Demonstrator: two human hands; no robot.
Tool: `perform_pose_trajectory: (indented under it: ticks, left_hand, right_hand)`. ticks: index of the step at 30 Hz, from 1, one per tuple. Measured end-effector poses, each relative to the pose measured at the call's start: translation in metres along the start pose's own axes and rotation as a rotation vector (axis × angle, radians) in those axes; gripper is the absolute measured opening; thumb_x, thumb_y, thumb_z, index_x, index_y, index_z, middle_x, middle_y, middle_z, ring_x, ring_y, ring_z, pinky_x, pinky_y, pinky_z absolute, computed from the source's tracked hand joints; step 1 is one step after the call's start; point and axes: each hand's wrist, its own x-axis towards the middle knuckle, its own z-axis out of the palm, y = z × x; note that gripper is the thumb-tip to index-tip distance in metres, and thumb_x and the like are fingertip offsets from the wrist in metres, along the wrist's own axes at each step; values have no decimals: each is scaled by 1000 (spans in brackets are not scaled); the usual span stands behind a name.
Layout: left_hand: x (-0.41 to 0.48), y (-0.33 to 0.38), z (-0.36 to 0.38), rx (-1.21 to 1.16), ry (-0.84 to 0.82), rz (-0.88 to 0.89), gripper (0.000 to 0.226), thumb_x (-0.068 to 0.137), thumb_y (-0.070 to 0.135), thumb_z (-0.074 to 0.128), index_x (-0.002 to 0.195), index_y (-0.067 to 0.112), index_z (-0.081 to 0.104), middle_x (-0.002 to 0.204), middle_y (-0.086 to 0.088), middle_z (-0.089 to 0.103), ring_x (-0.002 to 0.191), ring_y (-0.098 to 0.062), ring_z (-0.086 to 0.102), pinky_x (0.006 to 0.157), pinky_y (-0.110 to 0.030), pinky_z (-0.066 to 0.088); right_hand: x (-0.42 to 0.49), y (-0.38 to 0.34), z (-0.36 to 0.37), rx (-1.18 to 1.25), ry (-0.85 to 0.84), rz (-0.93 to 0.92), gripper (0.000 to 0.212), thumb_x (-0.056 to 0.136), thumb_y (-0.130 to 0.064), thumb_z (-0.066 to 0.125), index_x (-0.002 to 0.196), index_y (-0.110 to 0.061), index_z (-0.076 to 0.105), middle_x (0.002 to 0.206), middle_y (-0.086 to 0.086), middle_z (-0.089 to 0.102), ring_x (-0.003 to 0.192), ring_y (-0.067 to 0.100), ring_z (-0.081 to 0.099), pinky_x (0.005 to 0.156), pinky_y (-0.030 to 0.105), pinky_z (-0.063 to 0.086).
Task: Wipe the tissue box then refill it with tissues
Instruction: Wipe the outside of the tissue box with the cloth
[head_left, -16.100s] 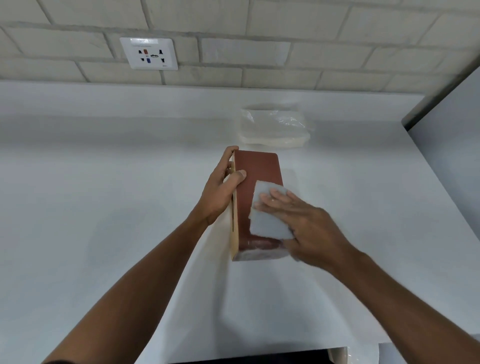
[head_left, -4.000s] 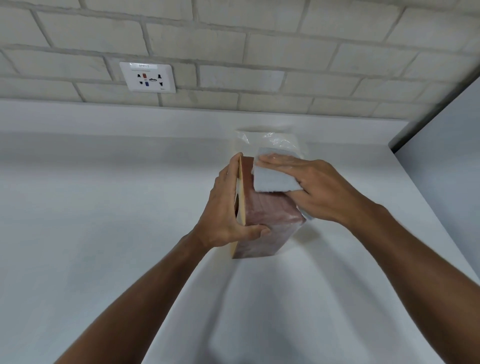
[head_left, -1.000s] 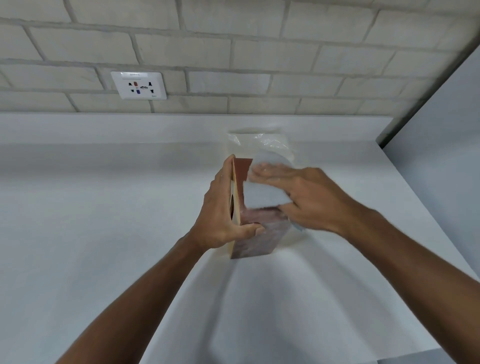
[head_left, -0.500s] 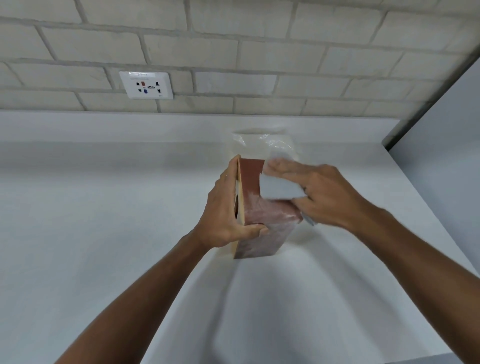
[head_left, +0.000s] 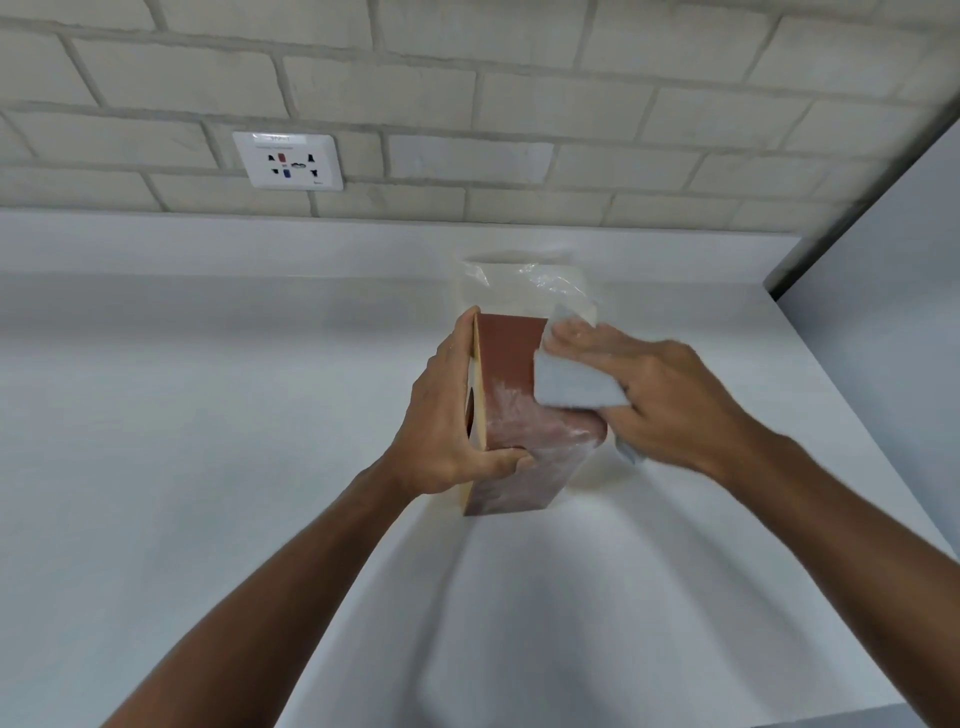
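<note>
Head view: box clamped on edge, cloth pressed to its top face

Head view, looking forward and down over a white counter (head_left: 208, 441). Stood on its narrow side near the middle of the counter: a reddish-brown tissue box (head_left: 511, 400), pale wooden face turned left, dark opening just visible on that face. Lower end resting on the counter, far end pointing toward the wall. Streaked with pale smears along the upward face and the near end.

Gripped from the left by the left hand (head_left: 449, 415): palm flat against the wooden face, fingers reaching up along the far edge, thumb curled round the near corner and pinched onto the brown surface. Clamped firmly, no gap between hand and box.

Pressed onto the right part of the top face by the right hand (head_left: 670, 400): a folded pale grey cloth (head_left: 571, 382). Fingers held together and laid flat over the cloth, thumb hidden beneath, so pinch on the cloth's underside impossible to tell. Slightly blurred at the fingertips.

Lay just behind the box, touching the raised back ledge: a clear plastic pack of tissues (head_left: 524, 286), partly hidden by box and cloth.

Set in the grey brick wall (head_left: 571, 104) above, well left of the box: a white socket plate (head_left: 288, 161). Closed off at the right by a plain grey panel (head_left: 893, 312).
</note>
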Motion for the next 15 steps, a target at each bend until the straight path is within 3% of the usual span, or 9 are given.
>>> perform_pose_trajectory:
  ticks: [2,4,6,10,13,15]
  left_hand:
    - [-1,0,0,11,4,9,145,56,72,77,166,13,2,166,11,22,155,-16,24,124,-57,25]
    - [0,1,0,10,5,11,149,55,79,76,166,15,1,166,13,22,154,-16,25,124,-55,25]
    - [1,1,-1,8,-5,7,149,54,83,75,165,18,1,162,20,22,153,-14,26,124,-54,26]
    - [-1,1,-2,14,-23,5,143,55,69,78,165,20,1,155,29,24,150,-13,29,124,-51,27]
    - [-1,2,-3,6,-24,4,139,55,67,78,162,28,-1,149,42,20,144,-2,29,123,-43,27]
    - [0,0,-2,5,-27,1,140,55,66,79,164,26,-1,151,41,20,146,-3,28,123,-45,27]
  right_hand:
    - [-7,0,2,30,-12,-40,67,74,-27,36,139,-22,49,142,0,50,132,10,44,109,30,38]
    - [0,7,0,62,19,16,64,77,-26,35,140,-25,47,139,3,55,125,13,51,100,38,47]
    - [10,7,1,92,57,57,56,84,-24,39,140,-24,46,141,-1,51,128,8,46,103,40,46]
    - [-24,-10,9,93,98,9,61,81,-19,42,141,-23,42,144,-9,44,134,5,40,111,29,36]
    - [-51,-15,8,180,136,-55,57,83,-16,43,140,-15,40,141,-9,46,134,-1,39,111,23,33]
    - [-42,-12,6,202,138,-39,58,81,-19,40,138,-16,43,137,-11,47,130,-3,41,107,19,36]
